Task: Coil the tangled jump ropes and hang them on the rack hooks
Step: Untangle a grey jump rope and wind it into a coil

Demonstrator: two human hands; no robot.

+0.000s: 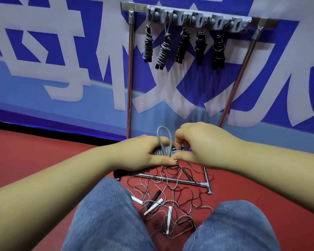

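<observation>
- Five coiled jump ropes already hang in a row from the grey hook rail (198, 18) at the top of a metal rack (129, 78), which stands against a blue banner with large pale characters (53, 51).
- Going left to right along the rail: two grey bundles (148, 45), then three black bundles (200, 46). One hook at the far right end (240, 24) looks free, though it is small and blurred.
- Lower down, at centre, a person seated on the red floor (34, 151) works on a sixth rope, in front of the rack's base.
- On the left, the left hand (143, 153) grips a bundle of grey rope (163, 151), fingers curled around its wound turns.
- A loop of that same grey rope sticks up between the hands.
- On the right, the right hand (194, 140) pinches the rope just beside the loop, fingertips bent in close; it seems to be tucking or tightening the wrap.
- Below the hands, between knees in blue jeans (105, 214), a tangle of thin dark cords (170, 192) lies on the floor, spilling over the rack's base bar (179, 181).
- White handles (153, 207) and black handles (156, 195) lie mixed into that tangle.
- My judgement: the task is well underway, with five ropes done, a sixth nearly ready to hang, and several thin ropes left to untangle and coil.
</observation>
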